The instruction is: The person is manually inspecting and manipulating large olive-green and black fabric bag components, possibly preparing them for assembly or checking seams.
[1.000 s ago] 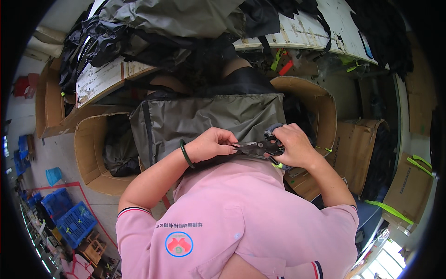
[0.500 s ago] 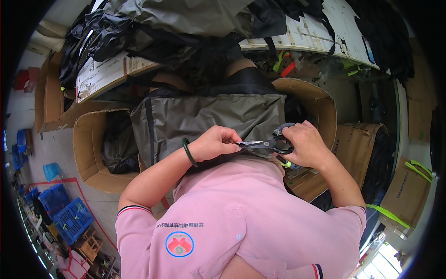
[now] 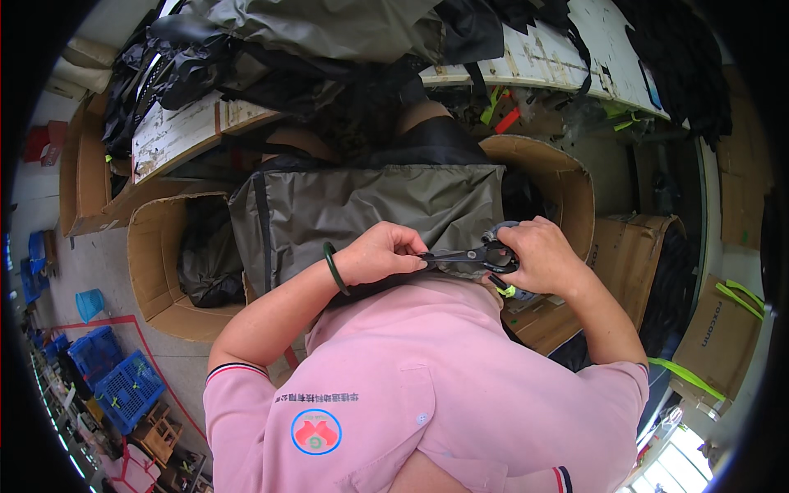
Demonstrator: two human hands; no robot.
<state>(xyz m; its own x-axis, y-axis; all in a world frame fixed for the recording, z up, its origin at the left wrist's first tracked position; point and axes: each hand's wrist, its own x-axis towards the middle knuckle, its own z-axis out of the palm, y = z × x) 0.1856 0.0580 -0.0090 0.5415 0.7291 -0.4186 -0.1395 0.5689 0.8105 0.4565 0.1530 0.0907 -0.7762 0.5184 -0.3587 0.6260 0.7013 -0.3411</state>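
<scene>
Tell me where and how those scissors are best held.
Probably by the handles, coming from the person's right: the scissors point their blades left toward the left hand, with the handles on the right, where the right hand holds them.

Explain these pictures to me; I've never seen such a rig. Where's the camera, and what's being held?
There's no machine: these are a person's bare hands, seen from above by a fisheye camera worn on the head, which bends straight edges. The right hand holds scissors by their handles. The left hand is pinched near their tips; anything inside is too small to identify. Grey fabric lies across the lap, with open cardboard boxes at either side. Ahead, more fabric is heaped on a worn white table.
</scene>
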